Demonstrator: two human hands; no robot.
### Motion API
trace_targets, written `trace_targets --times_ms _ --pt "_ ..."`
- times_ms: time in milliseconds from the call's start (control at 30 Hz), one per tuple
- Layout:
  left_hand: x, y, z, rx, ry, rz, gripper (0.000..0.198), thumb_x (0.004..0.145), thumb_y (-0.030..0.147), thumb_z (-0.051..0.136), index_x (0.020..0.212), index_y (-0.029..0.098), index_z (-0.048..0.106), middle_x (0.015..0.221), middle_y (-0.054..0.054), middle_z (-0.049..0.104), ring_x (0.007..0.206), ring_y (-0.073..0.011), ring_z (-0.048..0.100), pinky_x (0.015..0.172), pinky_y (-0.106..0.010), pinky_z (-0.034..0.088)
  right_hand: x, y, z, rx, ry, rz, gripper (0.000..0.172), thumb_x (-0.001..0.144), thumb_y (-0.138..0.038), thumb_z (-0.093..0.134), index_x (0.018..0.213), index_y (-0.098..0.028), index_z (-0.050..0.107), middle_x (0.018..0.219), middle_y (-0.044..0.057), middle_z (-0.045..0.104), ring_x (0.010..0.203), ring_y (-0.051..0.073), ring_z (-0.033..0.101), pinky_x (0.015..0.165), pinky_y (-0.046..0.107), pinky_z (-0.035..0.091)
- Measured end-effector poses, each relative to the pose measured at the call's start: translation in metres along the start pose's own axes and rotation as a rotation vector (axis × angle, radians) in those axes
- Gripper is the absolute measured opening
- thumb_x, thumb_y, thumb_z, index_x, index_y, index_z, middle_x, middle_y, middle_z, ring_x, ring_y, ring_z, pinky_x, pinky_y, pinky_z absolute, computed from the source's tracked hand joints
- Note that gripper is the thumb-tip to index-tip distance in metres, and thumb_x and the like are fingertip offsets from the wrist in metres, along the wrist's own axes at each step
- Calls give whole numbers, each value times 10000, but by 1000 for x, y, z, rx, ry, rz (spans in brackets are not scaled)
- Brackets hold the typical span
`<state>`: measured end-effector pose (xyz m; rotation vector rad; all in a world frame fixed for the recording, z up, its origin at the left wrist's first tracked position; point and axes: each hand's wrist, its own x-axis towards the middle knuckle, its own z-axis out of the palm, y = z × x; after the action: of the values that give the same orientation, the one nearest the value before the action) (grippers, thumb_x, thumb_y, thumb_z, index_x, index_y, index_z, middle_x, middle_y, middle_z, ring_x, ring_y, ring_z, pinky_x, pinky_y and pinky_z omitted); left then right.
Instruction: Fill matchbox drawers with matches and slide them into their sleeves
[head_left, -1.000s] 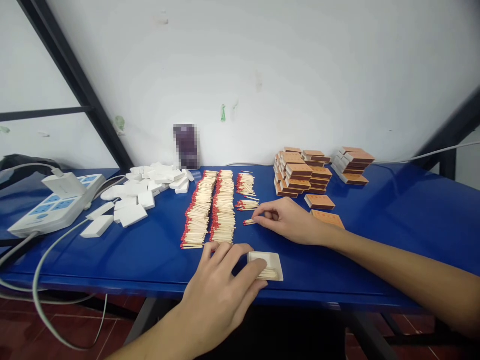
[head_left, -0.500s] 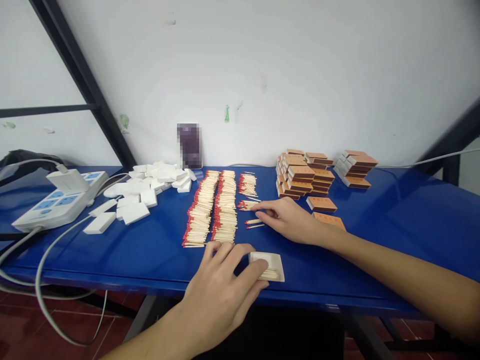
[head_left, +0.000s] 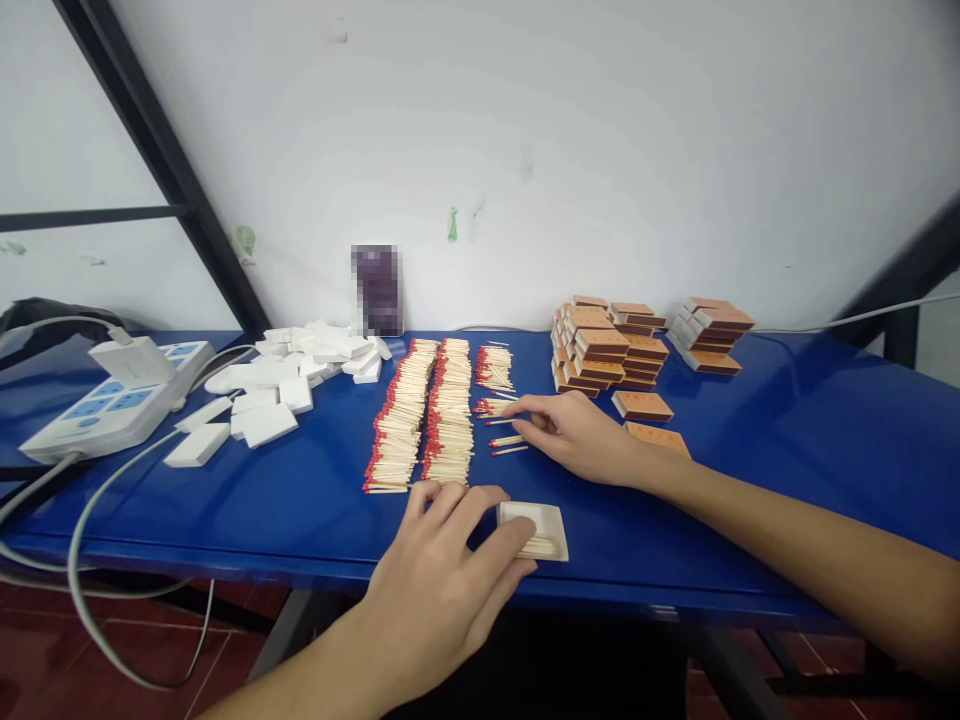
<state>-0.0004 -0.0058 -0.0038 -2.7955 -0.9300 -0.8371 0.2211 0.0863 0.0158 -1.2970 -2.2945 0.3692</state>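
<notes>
At the table's front edge my left hand (head_left: pixel 450 575) is closed on a small white matchbox tray (head_left: pixel 553 515). Its thumb reaches into the tray, over several matches (head_left: pixel 538 545) lying along the near side. My right hand (head_left: pixel 581 440) is beyond the tray, index finger and thumb curled at the ends of a small group of red-headed matches (head_left: pixel 491 407). Its other fingers are tucked in. A few loose matches (head_left: pixel 510 441) lie just below those fingertips. Behind them is a small pile of matches (head_left: pixel 495 368). Two long rows of matches (head_left: pixel 401 415) run to the left.
White inner trays (head_left: pixel 270 425) are heaped at left, beside a power strip (head_left: pixel 112 405) with cables. A phone (head_left: pixel 379 290) leans on the wall. Orange matchbox sleeves (head_left: pixel 600 345) are stacked at right, another stack (head_left: pixel 712 335) farther right. Two single boxes (head_left: pixel 643 405) lie near my right wrist.
My right fingertips have shifted slightly at the small match group, and a match now shows apart at its near side. My left hand and the tray stay in place.
</notes>
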Motion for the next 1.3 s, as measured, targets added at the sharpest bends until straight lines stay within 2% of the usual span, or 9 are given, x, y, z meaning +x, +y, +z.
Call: trace_targets --times_ms 267,533,700,1033,1167,1300 --pt "0 1 0 -1 -7 1 185 1032 236 442 1137 201 590 1126 -81 616 894 -244 522 814 -405 334 0 1 0 -3 -11 -4 337 949 -279 477 1136 -183 741 529 -43 509 484 117 444 529 247 304" --pt "1 0 2 15 7 7 181 1032 233 447 1132 199 593 1124 -80 614 902 -247 522 823 -404 328 1 0 1 -14 -17 -13 331 948 -265 479 1133 -181 740 582 -26 572 513 116 469 544 246 315" --pt "1 0 3 26 18 14 176 1031 241 452 1121 196 597 1119 -80 614 901 -249 525 811 -399 327 2 1 1 -12 -3 -24 319 949 -290 492 1120 -181 738 510 -61 449 475 109 416 533 246 292" --pt "-1 0 2 14 19 14 171 1029 242 462 1125 198 596 1127 -73 614 917 -248 528 837 -406 329 0 3 1 10 22 -15 272 938 -286 505 1002 -171 743 506 -61 456 479 107 433 540 247 294" --pt "-1 0 2 26 22 18 175 1031 245 454 1122 201 598 1120 -75 619 905 -246 527 827 -404 331 -1 5 2 23 38 -15 262 926 -284 510 947 -166 742 546 -44 506 506 109 452 536 240 309" --pt "0 0 3 24 15 16 177 1031 246 453 1123 201 598 1122 -76 619 911 -248 529 824 -402 331 -2 5 1 21 37 -12 293 911 -239 515 1070 -175 752 523 -52 492 492 110 439 524 236 307"
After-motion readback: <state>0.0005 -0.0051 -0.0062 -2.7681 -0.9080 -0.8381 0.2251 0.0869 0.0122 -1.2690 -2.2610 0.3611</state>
